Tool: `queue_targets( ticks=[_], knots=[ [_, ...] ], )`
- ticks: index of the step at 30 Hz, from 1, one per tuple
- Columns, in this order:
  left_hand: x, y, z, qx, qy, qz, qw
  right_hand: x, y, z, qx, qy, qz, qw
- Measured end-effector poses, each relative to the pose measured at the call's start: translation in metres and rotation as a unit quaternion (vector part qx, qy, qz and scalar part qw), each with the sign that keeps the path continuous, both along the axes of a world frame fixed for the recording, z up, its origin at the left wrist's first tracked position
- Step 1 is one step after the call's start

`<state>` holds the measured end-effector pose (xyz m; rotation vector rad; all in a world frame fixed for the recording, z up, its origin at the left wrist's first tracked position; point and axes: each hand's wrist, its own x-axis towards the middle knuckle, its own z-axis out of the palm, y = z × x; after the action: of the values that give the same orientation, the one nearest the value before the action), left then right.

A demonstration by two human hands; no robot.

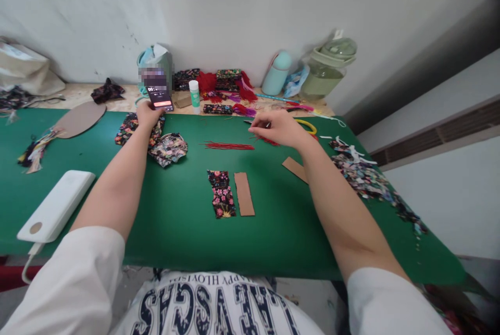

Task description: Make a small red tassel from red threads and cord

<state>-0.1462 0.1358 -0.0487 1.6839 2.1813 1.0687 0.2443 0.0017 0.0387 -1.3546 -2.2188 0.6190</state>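
Observation:
My left hand grips the lower edge of a smartphone with a lit screen, leaning at the back of the table. Just below that hand lie a folded floral cloth and a crumpled floral scrap. My right hand is curled with its fingertips together, over scissors with a yellow handle; whether it holds anything is hidden. Beside it is a bundle of red threads. Nearer to me, a dark floral fabric strip lies next to a brown cardboard strip.
A white power bank with a cable and an oval fan-shaped board lie on the left. Along the back stand a glue stick, a teal bottle and a green jug. Fabric scraps are heaped at right.

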Motion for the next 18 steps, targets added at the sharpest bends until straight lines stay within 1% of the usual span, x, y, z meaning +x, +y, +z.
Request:
queue_targets(
  ticks=[5, 12, 18],
  knots=[
    [-0.001, -0.003, 0.003, -0.003, -0.004, -0.02, 1.0, 0.0, 0.0, 0.0, 0.004, -0.005, 0.007, 1.0],
    [0.004, -0.004, 0.007, -0.016, -0.005, 0.01, 1.0, 0.0, -0.002, 0.002, 0.011, -0.007, 0.015, 1.0],
    [0.01, -0.003, 0.008, -0.022, 0.005, 0.04, 0.999, -0.002, -0.002, 0.004, -0.004, -0.01, 0.018, 1.0]
  ],
)
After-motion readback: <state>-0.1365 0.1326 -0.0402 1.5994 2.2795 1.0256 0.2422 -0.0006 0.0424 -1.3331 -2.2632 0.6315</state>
